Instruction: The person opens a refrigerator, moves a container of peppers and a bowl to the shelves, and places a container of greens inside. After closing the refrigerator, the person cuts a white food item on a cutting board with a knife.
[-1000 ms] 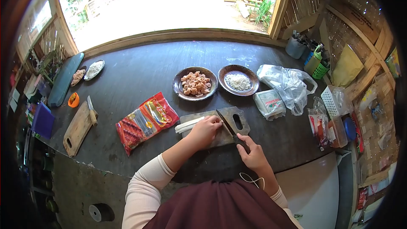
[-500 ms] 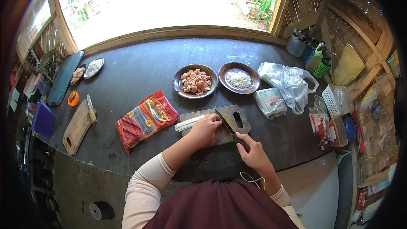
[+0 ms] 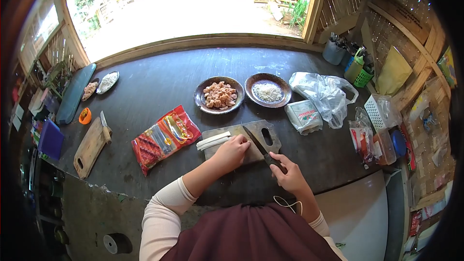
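Two bare hands meet over a small grey-brown wooden cutting board [image 3: 241, 129] with a slot cut in its handle. The board lies on the dark, matte round table [image 3: 159, 82]. At the left lies a glossy red plastic packet [image 3: 164, 139]. The left hand [image 3: 232, 152] is curled narrow, its fingers bent down on the long pale white strips [image 3: 211, 140], whose flat ends stick out past the board's left edge. The right hand [image 3: 291, 178] is closed around the handle of a dark-bladed knife [image 3: 254, 141], which lies slanted on the board just beside the left fingertips.
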`<state>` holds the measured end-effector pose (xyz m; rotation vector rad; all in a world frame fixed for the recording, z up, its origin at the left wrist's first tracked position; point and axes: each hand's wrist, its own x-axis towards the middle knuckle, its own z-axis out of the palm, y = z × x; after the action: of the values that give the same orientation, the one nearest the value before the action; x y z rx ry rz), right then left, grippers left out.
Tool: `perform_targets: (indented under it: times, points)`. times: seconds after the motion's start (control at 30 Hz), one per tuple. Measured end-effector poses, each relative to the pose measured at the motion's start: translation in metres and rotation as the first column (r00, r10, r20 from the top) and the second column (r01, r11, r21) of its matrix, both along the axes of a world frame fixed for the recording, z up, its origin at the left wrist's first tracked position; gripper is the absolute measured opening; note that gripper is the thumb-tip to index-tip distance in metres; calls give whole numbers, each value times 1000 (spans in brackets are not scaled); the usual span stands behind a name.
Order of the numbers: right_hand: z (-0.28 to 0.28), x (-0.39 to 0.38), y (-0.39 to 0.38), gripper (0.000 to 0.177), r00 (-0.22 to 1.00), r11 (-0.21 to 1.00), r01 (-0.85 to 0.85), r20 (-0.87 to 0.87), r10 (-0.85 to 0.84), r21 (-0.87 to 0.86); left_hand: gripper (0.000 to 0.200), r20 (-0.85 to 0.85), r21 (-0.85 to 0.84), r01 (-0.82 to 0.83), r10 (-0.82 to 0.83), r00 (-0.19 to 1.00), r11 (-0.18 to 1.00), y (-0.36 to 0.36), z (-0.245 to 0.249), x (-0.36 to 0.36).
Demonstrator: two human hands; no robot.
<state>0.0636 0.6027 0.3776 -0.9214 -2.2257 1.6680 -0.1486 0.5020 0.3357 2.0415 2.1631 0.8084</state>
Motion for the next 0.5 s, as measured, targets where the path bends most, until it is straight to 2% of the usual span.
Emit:
perform_targets:
  times: [0.1,0.17,0.2,0.27,0.43,0.5]
  points:
    - [-7,13,-4,37,1000,999,17,-15,-16,33,35,-2,-49,2,-3,1000,999,-9,8,14]
    - [-12,19,-6,38,985,991,14,-173,9,136,36,27,-71,7,-6,1000,997,-12,7,21]
    - [-9,21,-7,38,985,991,18,-170,6,134,36,20,-49,3,-2,1000,999,-15,5,23]
    - [3,25,-13,39,1000,994,-2,-3,3,106,37,18,-30,2,-1,1000,1000,-19,0,23]
    - [3,25,-14,40,997,989,-66,-22,69,132,38,142,155,49,-72,987,987,-16,-5,18]
    - [3,25,-15,40,997,989,-71,-12,73,133,37,155,158,53,-78,985,986,-14,-7,17]
